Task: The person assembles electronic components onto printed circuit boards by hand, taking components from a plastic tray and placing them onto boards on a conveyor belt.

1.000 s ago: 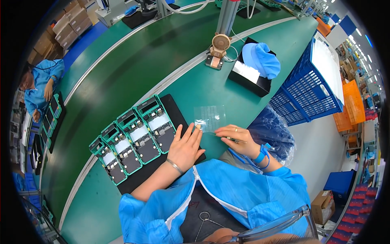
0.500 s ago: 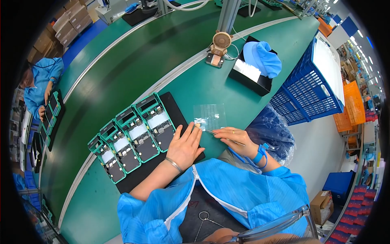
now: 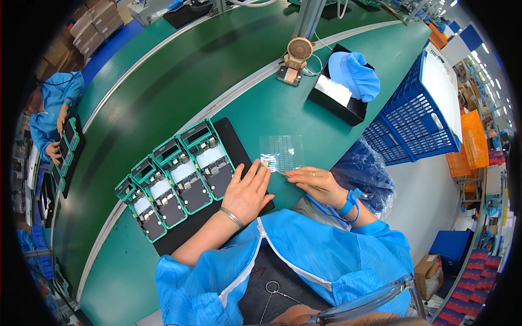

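My left hand is spread with its fingers stretched forward, a beige finger cot on one fingertip. That tip is at the lower left corner of a clear sheet with rows of small pieces. My right hand grips a pair of thin metal tweezers; their tip points toward the sheet's lower edge. Whether they pinch anything is too small to tell. Left of my left hand, several green-framed device housings with boards inside lie side by side on a black mat.
A black box holding a blue cap stands beyond the sheet, near a small brown fan on a post. A blue crate is at the right. Across the belt, a co-worker's hands touch similar housings.
The view has shifted slightly. My right hand and the tweezers keep nearly the same place, and my left hand stays by the sheet's corner.
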Demonstrator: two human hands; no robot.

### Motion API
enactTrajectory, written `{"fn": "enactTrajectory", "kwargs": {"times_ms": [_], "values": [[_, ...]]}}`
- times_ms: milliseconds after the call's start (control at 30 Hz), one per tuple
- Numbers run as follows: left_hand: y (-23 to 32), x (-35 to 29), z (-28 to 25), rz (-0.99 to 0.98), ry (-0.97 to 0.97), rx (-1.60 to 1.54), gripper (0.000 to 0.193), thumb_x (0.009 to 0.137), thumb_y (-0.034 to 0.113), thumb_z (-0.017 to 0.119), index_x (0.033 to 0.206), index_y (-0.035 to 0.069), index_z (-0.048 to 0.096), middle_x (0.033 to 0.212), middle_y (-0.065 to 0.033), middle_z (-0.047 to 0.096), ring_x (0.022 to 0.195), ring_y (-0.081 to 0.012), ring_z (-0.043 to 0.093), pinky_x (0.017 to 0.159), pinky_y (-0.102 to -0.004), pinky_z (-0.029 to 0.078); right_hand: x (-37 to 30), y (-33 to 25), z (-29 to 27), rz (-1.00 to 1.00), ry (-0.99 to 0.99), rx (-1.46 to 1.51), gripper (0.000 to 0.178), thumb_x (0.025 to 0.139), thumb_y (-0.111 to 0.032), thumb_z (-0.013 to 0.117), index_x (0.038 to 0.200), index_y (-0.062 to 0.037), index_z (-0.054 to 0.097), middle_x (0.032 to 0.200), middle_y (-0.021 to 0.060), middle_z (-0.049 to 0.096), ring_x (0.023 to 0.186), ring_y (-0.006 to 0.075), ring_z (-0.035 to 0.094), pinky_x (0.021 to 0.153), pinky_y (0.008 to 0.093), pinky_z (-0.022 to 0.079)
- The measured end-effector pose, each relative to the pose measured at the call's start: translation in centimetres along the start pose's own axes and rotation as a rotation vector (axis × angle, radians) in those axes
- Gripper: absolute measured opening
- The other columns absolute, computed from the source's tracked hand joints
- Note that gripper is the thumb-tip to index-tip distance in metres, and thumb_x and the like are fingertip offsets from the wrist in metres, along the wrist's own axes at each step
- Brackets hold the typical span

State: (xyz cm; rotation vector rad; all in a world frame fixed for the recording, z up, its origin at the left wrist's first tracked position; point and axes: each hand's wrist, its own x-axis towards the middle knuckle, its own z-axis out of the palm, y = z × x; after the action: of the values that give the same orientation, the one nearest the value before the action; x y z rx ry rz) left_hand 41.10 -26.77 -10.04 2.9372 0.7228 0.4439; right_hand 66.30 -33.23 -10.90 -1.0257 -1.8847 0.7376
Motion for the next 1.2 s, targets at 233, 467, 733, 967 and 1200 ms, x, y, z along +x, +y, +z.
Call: {"fn": "enactTrajectory", "kwargs": {"times_ms": [233, 467, 733, 967, 1200], "values": [[0.0, 0.0, 0.1, 0.003, 0.002, 0.006, 0.067, 0.077, 0.031, 0.076, 0.132, -0.002, 0.055, 0.139, -0.0174, 0.053, 0.135, -0.0312, 0.046, 0.108, -0.0545, 0.036, 0.0, 0.0, -0.1, -0.006, -0.003, 0.003, 0.028, 0.083, 0.010, 0.065, 0.110, 0.0026, 0.069, 0.118, 0.0184, 0.069, 0.106, 0.0325, 0.068, 0.091, 0.0399, 0.054], [-0.1, 0.1, 0.1, 0.002, -0.011, 0.020, 0.067, 0.077, 0.031, 0.076, 0.132, -0.002, 0.055, 0.139, -0.0170, 0.053, 0.135, -0.0312, 0.046, 0.107, -0.0540, 0.036, 0.0, 0.2, -0.1, 0.024, -0.010, 0.012, 0.027, 0.083, 0.010, 0.066, 0.109, 0.0027, 0.069, 0.117, 0.0187, 0.069, 0.106, 0.0326, 0.068, 0.092, 0.0405, 0.054], [0.0, 0.1, 0.1, 0.003, -0.008, 0.016, 0.067, 0.078, 0.032, 0.076, 0.132, -0.002, 0.056, 0.140, -0.0168, 0.053, 0.135, -0.0313, 0.046, 0.107, -0.0535, 0.037, 0.0, 0.5, -0.2, -0.054, -0.030, -0.018, 0.031, 0.082, 0.009, 0.068, 0.112, 0.0017, 0.068, 0.120, 0.0190, 0.068, 0.105, 0.0341, 0.068, 0.090, 0.0408, 0.055], [0.1, 0.1, 0.1, 0.007, -0.010, 0.032, 0.065, 0.079, 0.032, 0.075, 0.131, -0.001, 0.056, 0.141, -0.0159, 0.052, 0.135, -0.0309, 0.046, 0.108, -0.0538, 0.036, -0.5, 0.3, 0.6, -0.292, -0.089, -0.413, 0.032, 0.079, 0.007, 0.070, 0.111, 0.0042, 0.065, 0.119, 0.0199, 0.066, 0.101, 0.0348, 0.068, 0.084, 0.0409, 0.057], [-0.2, -0.1, 0.2, 0.017, 0.020, 0.028, 0.059, 0.084, 0.034, 0.070, 0.128, -0.004, 0.059, 0.138, -0.0178, 0.053, 0.134, -0.0328, 0.045, 0.109, -0.0543, 0.034, -0.7, 0.5, 2.4, -0.185, 0.067, -0.298, 0.031, 0.079, 0.008, 0.070, 0.110, 0.0038, 0.066, 0.118, 0.0208, 0.067, 0.102, 0.0355, 0.068, 0.086, 0.0409, 0.056]]}}
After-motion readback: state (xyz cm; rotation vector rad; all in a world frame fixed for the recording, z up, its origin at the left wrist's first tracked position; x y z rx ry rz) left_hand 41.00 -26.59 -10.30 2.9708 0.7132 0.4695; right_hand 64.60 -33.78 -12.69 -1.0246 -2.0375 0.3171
